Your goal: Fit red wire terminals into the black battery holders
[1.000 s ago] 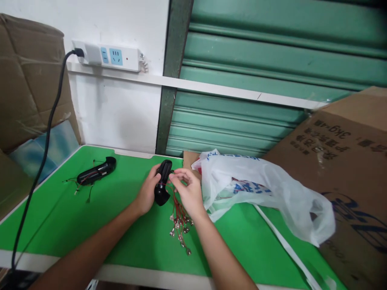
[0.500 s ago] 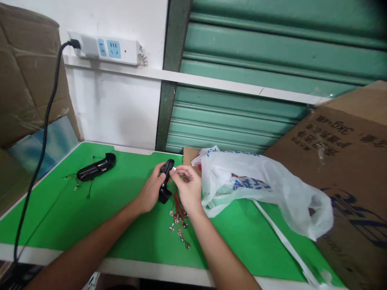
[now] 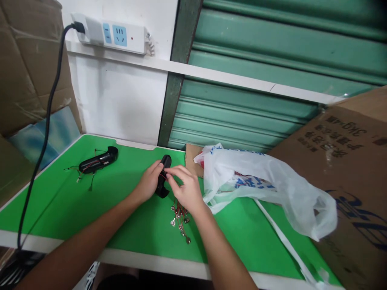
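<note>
My left hand is closed around a black plastic housing, holding it tilted above the green table top. At the housing's open inner side, the fingers of my right hand are pinched on a thin red wire. Whatever else sits between those fingertips is too small to make out. Below my right hand lies a bundle of red wires with small round metal ends. A second black housing, with several thin wires and connectors coming out of it, rests at the table's left.
A white plastic bag with blue print lies right of my hands, beside a large cardboard box. A white strip crosses the table's right side. A black power cable hangs at left from a wall socket strip.
My right fingers have moved from near the housing's upper end down to its middle, against the inside. The housing has turned its open side more toward me. The view has shifted slightly.
</note>
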Action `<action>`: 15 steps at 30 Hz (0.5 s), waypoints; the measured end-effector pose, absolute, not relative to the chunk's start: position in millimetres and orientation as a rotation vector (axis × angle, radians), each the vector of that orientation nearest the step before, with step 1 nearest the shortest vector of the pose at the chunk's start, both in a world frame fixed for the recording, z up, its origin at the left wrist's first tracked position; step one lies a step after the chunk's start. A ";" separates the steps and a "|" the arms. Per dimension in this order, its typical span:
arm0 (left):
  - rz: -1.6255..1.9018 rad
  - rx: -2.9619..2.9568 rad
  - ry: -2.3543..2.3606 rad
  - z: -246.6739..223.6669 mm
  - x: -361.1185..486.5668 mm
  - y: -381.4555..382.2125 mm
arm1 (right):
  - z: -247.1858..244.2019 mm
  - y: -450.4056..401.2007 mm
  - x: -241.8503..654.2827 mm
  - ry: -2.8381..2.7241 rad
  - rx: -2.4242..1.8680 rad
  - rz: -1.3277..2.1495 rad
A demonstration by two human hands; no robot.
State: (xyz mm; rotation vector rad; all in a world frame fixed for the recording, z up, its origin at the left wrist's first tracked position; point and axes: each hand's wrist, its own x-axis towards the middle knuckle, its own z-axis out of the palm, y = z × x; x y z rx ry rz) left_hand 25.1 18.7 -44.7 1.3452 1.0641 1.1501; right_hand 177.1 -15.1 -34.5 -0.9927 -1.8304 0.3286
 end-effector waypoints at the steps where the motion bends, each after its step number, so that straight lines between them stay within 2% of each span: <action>1: 1.138 1.373 1.081 -42.1 25.0 16.5 | -35.2 -15.0 177.7 -1.843 -0.998 0.315; 15: 1.033 1.548 1.177 -30.2 26.6 8.8 | -36.6 -16.5 181.5 -1.930 -0.996 0.310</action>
